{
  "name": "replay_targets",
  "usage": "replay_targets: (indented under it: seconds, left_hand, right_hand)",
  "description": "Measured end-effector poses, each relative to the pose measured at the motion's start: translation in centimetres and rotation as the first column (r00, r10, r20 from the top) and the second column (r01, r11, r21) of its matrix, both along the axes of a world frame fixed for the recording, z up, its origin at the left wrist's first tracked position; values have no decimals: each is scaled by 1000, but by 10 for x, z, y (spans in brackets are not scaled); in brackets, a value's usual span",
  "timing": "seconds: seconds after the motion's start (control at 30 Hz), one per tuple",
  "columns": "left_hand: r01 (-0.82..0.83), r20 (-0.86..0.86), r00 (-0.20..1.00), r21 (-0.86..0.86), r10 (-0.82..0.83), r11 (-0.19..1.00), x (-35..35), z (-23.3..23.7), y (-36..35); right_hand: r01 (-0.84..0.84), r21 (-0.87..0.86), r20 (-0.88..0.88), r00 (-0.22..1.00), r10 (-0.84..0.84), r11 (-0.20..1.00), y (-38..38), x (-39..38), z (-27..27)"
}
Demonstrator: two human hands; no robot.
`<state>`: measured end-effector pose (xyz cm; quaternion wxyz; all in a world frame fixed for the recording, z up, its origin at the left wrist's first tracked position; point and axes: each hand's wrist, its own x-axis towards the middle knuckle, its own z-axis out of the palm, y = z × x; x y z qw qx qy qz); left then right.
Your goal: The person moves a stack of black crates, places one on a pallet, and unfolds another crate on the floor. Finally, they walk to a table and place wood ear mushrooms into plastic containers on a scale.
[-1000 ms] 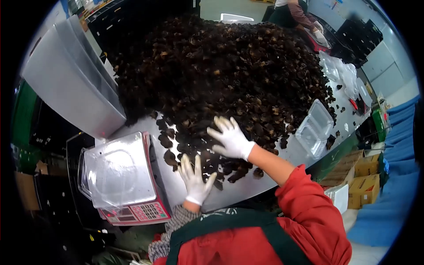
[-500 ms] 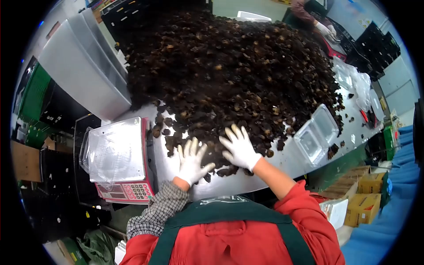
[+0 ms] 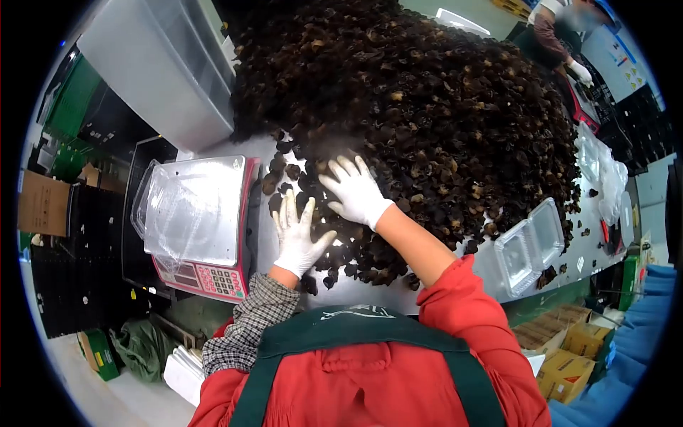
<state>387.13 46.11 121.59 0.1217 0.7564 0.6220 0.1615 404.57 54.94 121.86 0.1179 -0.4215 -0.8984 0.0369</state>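
Left hand [image 3: 297,238], white-gloved: fingers fanned wide, thumb out to the side, palm down, no hold on anything. Low at the near edge of the mushrooms [image 3: 441,121], with loose dark pieces around the fingers and thumb. Pressure on pieces or table: cannot tell.

Right hand [image 3: 356,192], also gloved: palm down, fingers well apart, nothing gripped. Ahead of and to the right of the other hand, at the near-left border of the heap, fingertips toward the mushrooms. Firmness of contact: cannot tell.

Mushrooms dark brown to black, curled, in a broad heap across the metal table [image 3: 484,276]; thinner scatter toward the apron [image 3: 356,331], with bare metal in the gaps.

To the left, on the table: red scale [image 3: 222,192], keypad facing the wearer, with a clear plastic box [image 3: 151,203] lying across the plate and over its left edge. Behind it, tall grey bins [image 3: 156,71], beside the heap.

To the right: open clear tray [image 3: 518,257] at the heap's edge; farther off, a crumpled plastic bag [image 3: 612,188].

Upper right corner: co-worker's gloved hand [image 3: 580,72], near a second scale [image 3: 585,107].
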Motion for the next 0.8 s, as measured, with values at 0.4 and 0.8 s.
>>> replay_targets:
  seconds: [0.4, 0.8]
  left_hand:
    - [100, 168, 981, -7, -97, 995, -63, -27, -115]
    - [94, 55, 994, 45, -96, 995, -73, -34, -102]
  right_hand:
    - [258, 196, -185, 957, -223, 946, -55, 76, 32]
    - [280, 50, -183, 946, -266, 959, -142, 41, 5]
